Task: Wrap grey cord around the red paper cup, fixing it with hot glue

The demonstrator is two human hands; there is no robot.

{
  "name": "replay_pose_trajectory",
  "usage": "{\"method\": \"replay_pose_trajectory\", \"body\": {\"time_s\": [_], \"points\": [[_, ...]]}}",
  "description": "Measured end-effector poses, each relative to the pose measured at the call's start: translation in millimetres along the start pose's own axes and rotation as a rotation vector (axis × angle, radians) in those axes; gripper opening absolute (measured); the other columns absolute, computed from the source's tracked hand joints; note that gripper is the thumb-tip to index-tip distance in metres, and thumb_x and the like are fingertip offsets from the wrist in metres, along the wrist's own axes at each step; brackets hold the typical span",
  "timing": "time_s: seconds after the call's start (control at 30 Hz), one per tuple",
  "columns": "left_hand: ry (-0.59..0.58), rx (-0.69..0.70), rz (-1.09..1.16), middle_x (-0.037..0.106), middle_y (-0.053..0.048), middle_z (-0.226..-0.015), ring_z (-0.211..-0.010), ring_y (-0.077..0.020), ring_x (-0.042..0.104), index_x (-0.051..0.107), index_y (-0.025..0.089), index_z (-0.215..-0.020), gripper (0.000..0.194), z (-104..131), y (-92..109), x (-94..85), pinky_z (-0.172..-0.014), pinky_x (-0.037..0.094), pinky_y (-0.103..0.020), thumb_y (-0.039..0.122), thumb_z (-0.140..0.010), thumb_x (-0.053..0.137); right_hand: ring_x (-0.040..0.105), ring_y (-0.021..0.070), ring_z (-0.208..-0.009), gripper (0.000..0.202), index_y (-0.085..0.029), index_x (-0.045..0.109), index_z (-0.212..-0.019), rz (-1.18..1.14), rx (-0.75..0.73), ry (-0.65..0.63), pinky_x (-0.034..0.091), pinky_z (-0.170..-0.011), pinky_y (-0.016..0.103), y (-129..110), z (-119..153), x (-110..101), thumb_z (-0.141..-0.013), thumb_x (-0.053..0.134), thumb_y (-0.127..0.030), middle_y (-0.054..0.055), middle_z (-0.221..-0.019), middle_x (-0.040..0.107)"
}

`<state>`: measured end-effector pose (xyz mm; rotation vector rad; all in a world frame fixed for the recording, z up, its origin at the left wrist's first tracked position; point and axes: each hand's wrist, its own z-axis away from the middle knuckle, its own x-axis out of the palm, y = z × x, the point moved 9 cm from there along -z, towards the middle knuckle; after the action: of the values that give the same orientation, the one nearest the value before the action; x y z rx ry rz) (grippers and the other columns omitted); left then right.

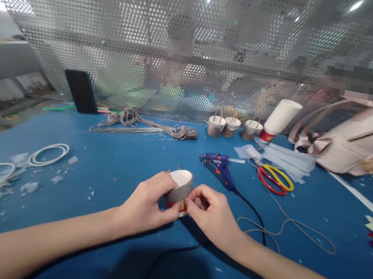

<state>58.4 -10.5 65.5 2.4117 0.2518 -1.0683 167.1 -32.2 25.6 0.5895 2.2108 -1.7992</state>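
My left hand [150, 200] is closed around a small paper cup [181, 177], tilted with its white inside showing. Grey cord [180, 191] wraps the cup's upper part, while a red printed band [182, 206] shows lower down. Thumb and fingers of my right hand [212, 209] are pinched together at the cup's right side, on the cord; the fingertips partly hide it. A loose length of grey cord [301, 224] lies on the table to the right and passes behind my right forearm. Beyond my hands lies a blue glue gun [219, 167] with a clear glue stick in its back.
On the blue table [128, 143] are scissors [276, 179], translucent strips [287, 159], a cord bundle [135, 121], white rings [48, 154] and scraps. Three wrapped cups [215, 126], stacked cups [282, 118], a phone [81, 92] and a pink bag [356, 136] stand near the perforated screen.
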Motion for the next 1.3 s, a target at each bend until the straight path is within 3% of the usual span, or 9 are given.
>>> {"method": "replay_pose_trajectory", "body": {"time_s": [0.4,0.63,0.7,0.8,0.9,1.0,1.1,1.3], "points": [[0.101,0.045,-0.082,0.048,0.004,-0.058,-0.052,-0.0105,0.045,0.047,0.019,-0.065,0.014,-2.0,-4.8,-11.1,-0.048,0.037,-0.02,0.02,-0.078,0.052,0.04,0.0077,-0.052,0.012,-0.016,0.054,-0.067,-0.153,0.034,-0.005,0.035,-0.049,0.02,-3.7,-7.3,-3.3,-0.077,0.056,-0.022,-0.005,-0.058,0.05],[0.155,-0.07,-0.041,0.048,0.004,-0.057,-0.052,-0.0106,0.045,0.047,0.019,-0.061,0.015,-6.4,-20.8,-19.5,-0.048,0.037,-0.02,0.023,-0.075,0.053,0.045,0.008,-0.053,0.01,-0.016,0.062,-0.072,-0.131,0.009,-0.078,0.038,-0.051,0.019,-11.2,4.2,9.9,-0.078,0.055,-0.02,-0.004,-0.06,0.055],[0.157,-0.12,-0.014,0.048,0.004,-0.057,-0.052,-0.0103,0.045,0.048,0.019,-0.062,0.014,-6.8,-26.0,-20.8,-0.049,0.038,-0.021,0.022,-0.075,0.052,0.046,0.0076,-0.052,0.01,-0.017,0.065,-0.073,-0.07,-0.069,-0.201,0.039,-0.05,0.018,-21.0,14.4,23.1,-0.078,0.056,-0.018,-0.003,-0.061,0.056],[0.17,-0.155,0.018,0.047,0.004,-0.059,-0.053,-0.0099,0.044,0.046,0.018,-0.063,0.014,-7.6,-29.6,-24.1,-0.051,0.038,-0.021,0.023,-0.076,0.051,0.052,0.009,-0.056,0.008,-0.018,0.068,-0.081,0.124,-0.298,-0.426,0.041,-0.055,0.019,-40.2,35.1,39.8,-0.078,0.061,-0.021,-0.001,-0.069,0.063],[0.192,-0.162,0.029,0.046,0.004,-0.059,-0.054,-0.0097,0.043,0.046,0.018,-0.064,0.014,-8.3,-31.8,-28.2,-0.051,0.038,-0.021,0.023,-0.077,0.05,0.057,0.0131,-0.062,0.011,-0.019,0.068,-0.086,0.365,-0.452,-0.482,0.042,-0.061,0.024,-46.3,46.1,35.3,-0.078,0.065,-0.026,0.001,-0.073,0.066],[0.226,-0.162,0.041,0.045,0.004,-0.061,-0.056,-0.0099,0.043,0.046,0.018,-0.066,0.012,-6.9,-34.4,-31.2,-0.052,0.038,-0.022,0.022,-0.076,0.05,0.057,0.014,-0.059,0.012,-0.018,0.066,-0.084,0.455,-0.427,-0.382,0.041,-0.06,0.027,-40.6,40.0,11.2,-0.082,0.061,-0.028,0.001,-0.068,0.065],[0.195,-0.166,0.101,0.047,0.003,-0.063,-0.058,-0.0104,0.044,0.047,0.018,-0.068,0.011,-4.4,-36.7,-25.2,-0.054,0.038,-0.022,0.021,-0.077,0.051,0.055,0.013,-0.058,0.021,-0.019,0.063,-0.077,0.394,-0.331,-0.225,0.042,-0.058,0.026,-28.7,29.1,-24.0,-0.088,0.05,-0.03,0.0,-0.065,0.063],[0.095,-0.182,0.214,0.05,0.001,-0.065,-0.06,-0.011,0.045,0.047,0.017,-0.067,0.012,0.5,-35.1,-6.0,-0.058,0.04,-0.024,0.021,-0.078,0.051,0.051,0.0138,-0.052,0.022,-0.02,0.058,-0.073,0.279,0.003,0.373,0.043,-0.051,0.026,27.4,15.9,-119.6,-0.084,0.049,-0.037,-0.001,-0.057,0.054]]}}
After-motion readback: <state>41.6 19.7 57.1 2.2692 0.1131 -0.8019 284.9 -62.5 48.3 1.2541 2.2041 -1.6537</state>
